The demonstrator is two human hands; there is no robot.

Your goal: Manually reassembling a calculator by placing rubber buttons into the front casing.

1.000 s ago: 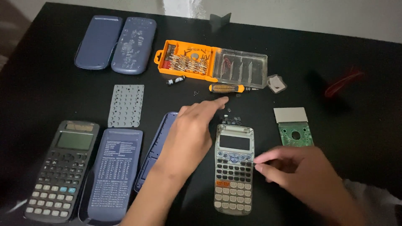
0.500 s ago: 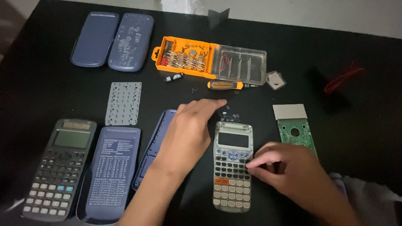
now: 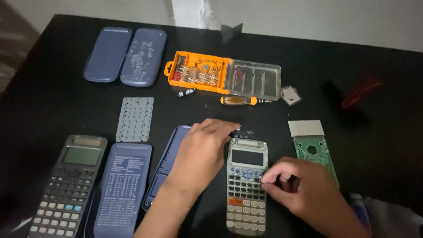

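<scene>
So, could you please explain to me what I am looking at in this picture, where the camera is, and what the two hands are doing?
The picture comes from a camera worn on a person's head, looking down at a black table. No machine is here, only two bare hands.

The left hand rests flat beside a light grey calculator with a dark screen, its fingertips near some tiny dark parts. The right hand pinches at the calculator's right edge; whether it holds anything is too small to tell.

Around them lie a dark grey calculator, blue-grey plastic covers, a grey rubber keypad sheet, an orange box of screwdriver bits with a clear lid, a small orange-handled screwdriver and a green circuit board.
</scene>
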